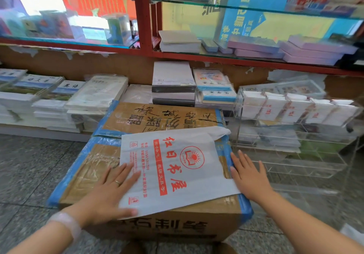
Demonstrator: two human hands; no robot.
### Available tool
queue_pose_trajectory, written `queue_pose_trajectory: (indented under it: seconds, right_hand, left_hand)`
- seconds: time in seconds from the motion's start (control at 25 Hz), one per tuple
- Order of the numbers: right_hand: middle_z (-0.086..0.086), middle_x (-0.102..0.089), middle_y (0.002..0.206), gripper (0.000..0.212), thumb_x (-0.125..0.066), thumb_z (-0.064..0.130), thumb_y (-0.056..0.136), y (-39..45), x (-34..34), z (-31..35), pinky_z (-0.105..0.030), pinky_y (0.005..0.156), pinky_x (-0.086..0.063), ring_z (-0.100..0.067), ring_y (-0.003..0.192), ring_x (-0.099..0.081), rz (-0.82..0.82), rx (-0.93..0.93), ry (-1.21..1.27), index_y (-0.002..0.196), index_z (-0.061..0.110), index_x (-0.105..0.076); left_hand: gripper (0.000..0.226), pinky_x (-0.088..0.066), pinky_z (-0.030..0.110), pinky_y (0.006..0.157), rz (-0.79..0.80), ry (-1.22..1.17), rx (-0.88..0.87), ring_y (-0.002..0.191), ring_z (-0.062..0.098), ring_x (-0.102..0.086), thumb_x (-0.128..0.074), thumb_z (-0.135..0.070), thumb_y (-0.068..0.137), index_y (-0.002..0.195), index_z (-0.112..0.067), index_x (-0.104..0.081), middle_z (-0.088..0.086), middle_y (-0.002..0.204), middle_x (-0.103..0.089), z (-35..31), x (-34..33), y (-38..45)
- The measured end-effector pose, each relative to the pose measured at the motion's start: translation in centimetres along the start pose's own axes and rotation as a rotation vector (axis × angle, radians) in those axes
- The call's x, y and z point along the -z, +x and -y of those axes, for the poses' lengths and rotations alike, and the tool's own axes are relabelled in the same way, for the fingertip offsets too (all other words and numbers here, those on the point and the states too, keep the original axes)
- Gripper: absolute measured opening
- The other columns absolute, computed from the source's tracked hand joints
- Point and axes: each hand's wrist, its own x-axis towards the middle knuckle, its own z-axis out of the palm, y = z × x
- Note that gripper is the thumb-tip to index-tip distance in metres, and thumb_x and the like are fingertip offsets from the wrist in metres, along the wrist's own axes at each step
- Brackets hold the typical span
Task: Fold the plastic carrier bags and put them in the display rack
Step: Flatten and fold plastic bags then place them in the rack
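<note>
**Both hands flat on the carrier bag atop the carton**

We see the left hand (110, 190) lying palm down with its fingers straight and slightly spread; its grip holds nothing, the fingers simply pressing the near-left edge of the white plastic carrier bag with red print (177, 167), the thumb along the bag's near corner. A thin ring sits on one finger, and a translucent band circles the wrist. The right hand (250, 177) is likewise flat with fingers spread, its grip pinching nothing, and it rests on the bag's right edge where the bag meets the carton's blue tape.

The bag lies flat on top of the brown cardboard carton sealed with blue tape (157, 116), which stands on the speckled stone floor (29, 165). Its long axis runs from near us towards the far side, turned slightly to the right, with a crumpled handle at the far right corner; the near-left corner hangs just over the carton's front edge.

To the right of the carton stands the clear acrylic display rack (295, 135), with folded white bags lined up in its top tier. Stacks of books (65, 100) lie behind the carton.
</note>
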Motion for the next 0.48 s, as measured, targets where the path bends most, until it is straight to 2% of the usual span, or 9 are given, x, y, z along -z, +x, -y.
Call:
queue_pose_trajectory:
  seconds: [0.08,0.16,0.2,0.28,0.32,0.4,0.44,0.48]
  right_hand:
    - [-0.002,0.005,0.16,0.054,-0.011,0.045,0.101,-0.1,-0.4,-0.5,-0.046,0.114,-0.021,-0.021,0.145,-0.014,0.039,-0.049,0.213,0.15,0.031,0.007]
    - [-0.005,-0.006,0.159,0.054,-0.014,0.045,0.101,-0.3,-0.3,-0.6,-0.044,0.109,-0.03,-0.025,0.142,-0.023,0.002,-0.08,0.34,0.151,0.029,-0.003]
    - [-0.006,-0.01,0.159,0.054,-0.016,0.044,0.101,-0.3,0.0,-0.6,-0.044,0.108,-0.031,-0.026,0.142,-0.025,-0.066,-0.096,0.389,0.151,0.026,-0.01]
    - [-0.008,-0.018,0.157,0.052,-0.02,0.04,0.102,-0.3,1.0,-0.9,-0.045,0.106,-0.031,-0.027,0.139,-0.028,-0.235,-0.136,0.472,0.15,0.02,-0.021]
    - [-0.009,-0.022,0.155,0.051,-0.021,0.037,0.102,-0.3,1.5,-1.1,-0.045,0.106,-0.032,-0.028,0.138,-0.031,-0.298,-0.156,0.507,0.148,0.017,-0.025]
    - [-0.013,-0.03,0.15,0.048,-0.025,0.032,0.103,-0.2,2.6,-1.6,-0.045,0.105,-0.032,-0.03,0.133,-0.036,-0.37,-0.198,0.593,0.146,0.013,-0.031]
    - [-0.014,-0.034,0.147,0.046,-0.027,0.03,0.103,-0.3,3.0,-1.6,-0.044,0.104,-0.033,-0.03,0.131,-0.037,-0.389,-0.21,0.635,0.145,0.012,-0.033]
    - [-0.015,-0.037,0.145,0.044,-0.03,0.027,0.102,-0.3,3.4,-1.5,-0.043,0.104,-0.033,-0.03,0.13,-0.039,-0.402,-0.206,0.657,0.143,0.011,-0.035]
  left_hand:
    - [0.113,-0.002,0.04,0.112,0.167,0.057,-0.005,0.142,0.031,-0.004,-0.022,-0.093,0.066,0.15,-0.018,-0.019,0.014,0.157,-0.004,0.5,0.3,-0.7]
    - [0.11,0.001,0.041,0.114,0.156,0.081,-0.048,0.144,0.027,-0.003,-0.044,-0.084,0.065,0.15,-0.018,-0.021,0.011,0.158,-0.006,1.2,-0.6,-0.8]
    - [0.108,0.003,0.038,0.115,0.101,0.071,-0.071,0.145,0.021,-0.006,-0.052,-0.078,0.063,0.15,-0.022,-0.02,0.007,0.156,-0.017,1.0,-0.6,-0.9]
    - [0.093,0.002,0.034,0.116,-0.002,-0.023,-0.059,0.136,0.01,-0.036,-0.046,-0.071,0.069,0.149,-0.034,-0.015,-0.006,0.142,-0.045,0.8,-0.5,-1.1]
    - [0.078,-0.004,0.033,0.115,-0.09,-0.071,-0.035,0.128,0.009,-0.046,-0.038,-0.069,0.072,0.144,-0.048,-0.016,-0.011,0.136,-0.05,0.6,-0.6,-1.2]
    - [0.04,-0.014,0.03,0.111,-0.192,-0.264,0.025,0.128,0.008,-0.04,-0.027,-0.068,0.077,0.115,-0.077,-0.025,-0.019,0.135,-0.045,0.3,-0.3,-1.5]
    - [0.024,-0.019,0.032,0.109,-0.245,-0.346,0.024,0.128,0.009,-0.038,-0.027,-0.069,0.081,0.103,-0.077,-0.034,-0.021,0.133,-0.045,0.0,0.2,-1.5]
    - [0.019,-0.025,0.031,0.108,-0.29,-0.464,0.039,0.126,0.007,-0.04,-0.03,-0.067,0.087,0.098,-0.069,-0.045,-0.021,0.129,-0.049,-0.5,1.0,-1.5]
